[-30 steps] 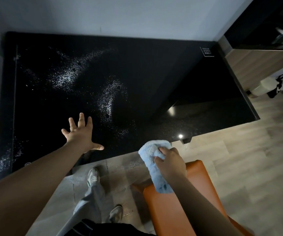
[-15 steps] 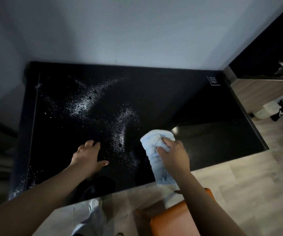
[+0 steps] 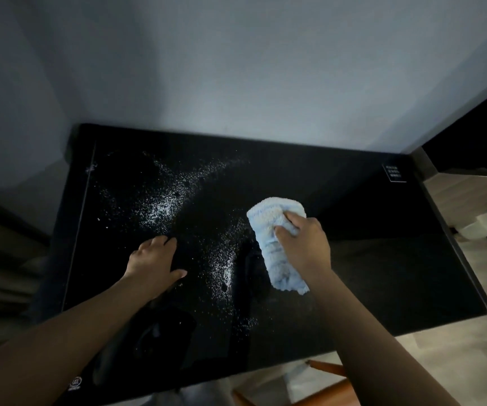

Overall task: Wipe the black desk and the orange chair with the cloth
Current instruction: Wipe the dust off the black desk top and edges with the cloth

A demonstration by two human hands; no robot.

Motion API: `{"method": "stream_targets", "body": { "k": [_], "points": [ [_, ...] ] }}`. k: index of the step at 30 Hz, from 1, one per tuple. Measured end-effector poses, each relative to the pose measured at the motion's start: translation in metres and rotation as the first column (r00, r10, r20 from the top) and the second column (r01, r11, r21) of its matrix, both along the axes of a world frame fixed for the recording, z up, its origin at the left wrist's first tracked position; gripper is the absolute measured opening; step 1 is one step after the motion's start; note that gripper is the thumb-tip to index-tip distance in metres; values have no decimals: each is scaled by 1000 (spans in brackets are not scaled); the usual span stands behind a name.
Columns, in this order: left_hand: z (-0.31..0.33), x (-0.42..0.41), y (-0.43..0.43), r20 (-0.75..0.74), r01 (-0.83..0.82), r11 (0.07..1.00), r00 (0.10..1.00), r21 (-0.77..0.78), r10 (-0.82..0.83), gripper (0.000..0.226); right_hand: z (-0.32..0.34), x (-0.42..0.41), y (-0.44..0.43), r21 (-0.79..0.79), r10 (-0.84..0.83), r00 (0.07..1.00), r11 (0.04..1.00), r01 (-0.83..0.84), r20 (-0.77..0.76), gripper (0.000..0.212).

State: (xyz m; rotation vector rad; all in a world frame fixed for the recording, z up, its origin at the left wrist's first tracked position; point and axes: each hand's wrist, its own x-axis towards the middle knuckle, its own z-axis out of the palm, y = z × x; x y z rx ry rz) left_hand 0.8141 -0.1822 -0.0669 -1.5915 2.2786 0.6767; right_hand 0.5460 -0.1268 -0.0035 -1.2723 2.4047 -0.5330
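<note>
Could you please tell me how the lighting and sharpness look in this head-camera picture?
Head view: dim room, a soft bright patch on the wall; the black desk reflects glossily; white powder stands out sharply; wide-angle bending at the edges; cloth and right hand slightly soft.

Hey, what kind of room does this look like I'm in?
Probably a room in a home or small office: a glossy black desk pushed against a plain wall, an orange chair tucked beneath it, and light wood-look flooring.
</note>
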Motion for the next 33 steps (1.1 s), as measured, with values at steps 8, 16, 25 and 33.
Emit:
{"method": "stream_targets", "body": {
  "k": [8,16,25,33],
  "points": [
    [-6,-10,-53,53,-42,999,998,-32,43,119,-8,-18,-92,-24,100,995,995,-101,-28,46],
    [-34,-26,-93,148,-96,995,984,-5,96,147,-31,-38,-181,-2,161,986,987,-162,-31,47],
    [-55,-31,-118,151,-114,988,984,106,97,161,-54,-53,-252,32,237,965,972,-235,-113,42],
    [-52,-34,-122,186,-161,970,974,180,127,160,-71,-58,-304,77,285,939,958,-275,-192,40]
  ]
}}
